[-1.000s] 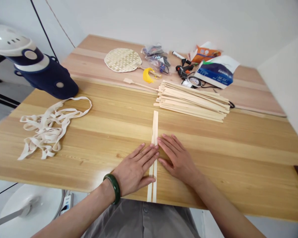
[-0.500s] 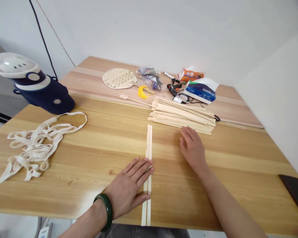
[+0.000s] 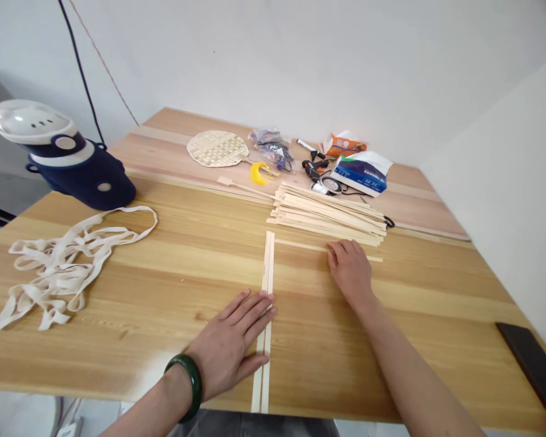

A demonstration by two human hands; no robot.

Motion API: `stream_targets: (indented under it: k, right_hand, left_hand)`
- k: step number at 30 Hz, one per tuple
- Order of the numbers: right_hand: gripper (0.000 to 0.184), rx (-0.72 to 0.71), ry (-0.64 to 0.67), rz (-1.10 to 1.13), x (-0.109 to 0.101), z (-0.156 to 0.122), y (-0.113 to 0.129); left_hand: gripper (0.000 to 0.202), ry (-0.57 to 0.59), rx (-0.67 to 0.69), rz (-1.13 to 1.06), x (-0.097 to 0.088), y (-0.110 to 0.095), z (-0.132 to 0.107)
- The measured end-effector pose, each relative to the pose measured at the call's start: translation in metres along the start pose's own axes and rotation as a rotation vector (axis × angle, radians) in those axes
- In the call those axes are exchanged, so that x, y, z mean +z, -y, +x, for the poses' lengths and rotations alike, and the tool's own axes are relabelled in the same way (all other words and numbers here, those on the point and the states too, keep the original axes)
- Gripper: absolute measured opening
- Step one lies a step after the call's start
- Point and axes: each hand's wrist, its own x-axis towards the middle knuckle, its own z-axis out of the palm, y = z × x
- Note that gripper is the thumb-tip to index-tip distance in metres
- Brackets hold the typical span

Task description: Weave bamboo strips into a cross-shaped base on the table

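Note:
My left hand (image 3: 230, 337) lies flat on the table, its fingers across a pair of long parallel bamboo strips (image 3: 264, 303) that run toward me. A green bangle (image 3: 186, 385) circles that wrist. My right hand (image 3: 350, 270) rests further right, on a single thin bamboo strip (image 3: 300, 246) lying crosswise just in front of a loose stack of bamboo strips (image 3: 327, 221). Its fingertips nearly reach the stack. The middle of the crosswise strip is hidden under that hand.
A tangle of cream webbing (image 3: 59, 273) lies at left, beside a navy-and-white appliance (image 3: 79, 176). Along the far side are a woven bamboo fan (image 3: 217, 149), plastic bags (image 3: 270, 149), a glue gun (image 3: 316, 167) and a blue-printed package (image 3: 361, 173). A dark slab (image 3: 530, 370) lies at right.
My right hand has left the lengthwise strips and moved toward the stack. A thin strip now lies crosswise under it. The view has tilted up and drawn back.

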Motion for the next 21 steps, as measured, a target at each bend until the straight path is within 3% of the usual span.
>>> stream_targets:
  k: [6,11,17,21]
  right_hand:
    - [0.009,0.019,0.142,0.023,-0.015,0.002,-0.001]
    - [0.017,0.021,0.203,0.019,-0.034,-0.021,0.019]
    - [0.022,-0.086,0.157,0.147,-0.056,-0.062,0.063]
    - [0.026,-0.105,0.085,0.169,-0.062,-0.073,0.073]
  left_hand:
    - [0.066,0.040,-0.016,-0.035,0.000,-0.001,0.000]
    - [0.066,0.056,-0.030,-0.071,0.001,-0.001,-0.001]
    - [0.065,0.061,-0.041,-0.100,0.003,0.000,-0.002]
    - [0.066,0.064,-0.037,-0.108,0.004,0.000,-0.002]
